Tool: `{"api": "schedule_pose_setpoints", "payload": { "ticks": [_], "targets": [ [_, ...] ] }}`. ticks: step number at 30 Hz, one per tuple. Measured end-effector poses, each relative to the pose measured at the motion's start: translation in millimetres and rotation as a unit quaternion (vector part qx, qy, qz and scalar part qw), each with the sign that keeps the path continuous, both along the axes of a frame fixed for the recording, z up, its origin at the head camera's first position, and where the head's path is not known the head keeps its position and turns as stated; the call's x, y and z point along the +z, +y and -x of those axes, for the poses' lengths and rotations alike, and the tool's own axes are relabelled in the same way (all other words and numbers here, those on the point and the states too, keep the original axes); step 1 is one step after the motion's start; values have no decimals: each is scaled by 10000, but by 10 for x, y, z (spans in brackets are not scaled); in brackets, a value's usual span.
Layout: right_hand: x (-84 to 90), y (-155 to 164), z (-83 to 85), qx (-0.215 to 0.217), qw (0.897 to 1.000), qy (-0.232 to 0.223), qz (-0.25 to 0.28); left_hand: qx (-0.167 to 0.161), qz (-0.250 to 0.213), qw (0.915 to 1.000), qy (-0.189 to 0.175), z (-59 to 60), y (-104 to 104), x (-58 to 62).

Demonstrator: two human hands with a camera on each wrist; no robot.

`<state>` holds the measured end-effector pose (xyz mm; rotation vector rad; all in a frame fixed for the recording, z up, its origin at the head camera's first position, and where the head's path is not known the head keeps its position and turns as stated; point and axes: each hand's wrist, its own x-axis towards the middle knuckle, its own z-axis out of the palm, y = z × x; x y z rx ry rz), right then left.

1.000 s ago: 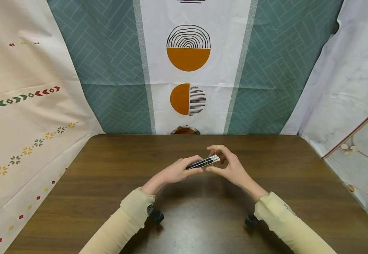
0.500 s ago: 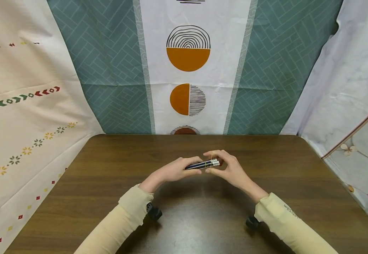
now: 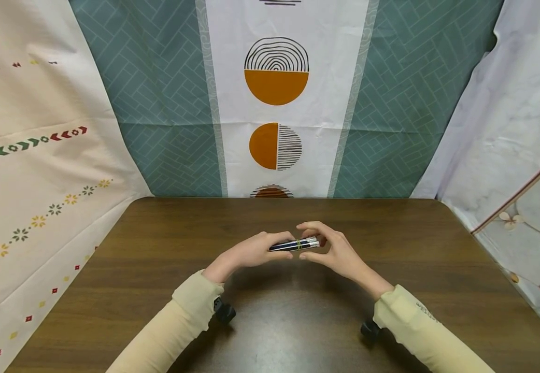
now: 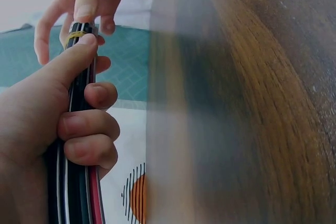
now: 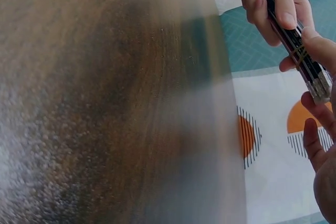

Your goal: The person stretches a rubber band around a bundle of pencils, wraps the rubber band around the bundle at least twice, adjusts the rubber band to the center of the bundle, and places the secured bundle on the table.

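My left hand [image 3: 251,250] grips a bundle of dark pencils [image 3: 285,247], its thumb lying along them and fingers curled underneath. Striped dark sides and one red pencil show in the left wrist view. A thin yellow rubber band [image 4: 76,34] goes round the bundle near its eraser end. White erasers with silvery collars [image 5: 318,87] stick out past the band. Around that end curves my right hand [image 3: 335,248], thumb and fingers apart. In the right wrist view its thumb is close to the band; whether it touches the pencils I cannot tell.
Both hands are above a brown wooden table [image 3: 279,331]. A patterned green and white cloth [image 3: 274,109] hangs behind its far edge. Light cloths hang at the left [image 3: 32,207] and right [image 3: 508,155]. Black wrist cameras sit under both sleeves.
The band stretched between my right fingers now lies against the pencils. The bundle has come down slightly and tilted closer to level. My right hand has shifted slightly left and down.
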<state>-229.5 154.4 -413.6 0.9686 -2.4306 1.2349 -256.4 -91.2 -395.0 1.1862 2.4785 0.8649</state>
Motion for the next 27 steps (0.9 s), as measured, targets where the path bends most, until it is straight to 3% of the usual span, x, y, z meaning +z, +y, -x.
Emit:
{"api": "schedule_pose_setpoints", "payload": {
  "ticks": [27],
  "targets": [
    [42, 13, 5, 314, 9994, 135, -64, 4, 143, 9998, 104, -23, 19, 42]
  ]
}}
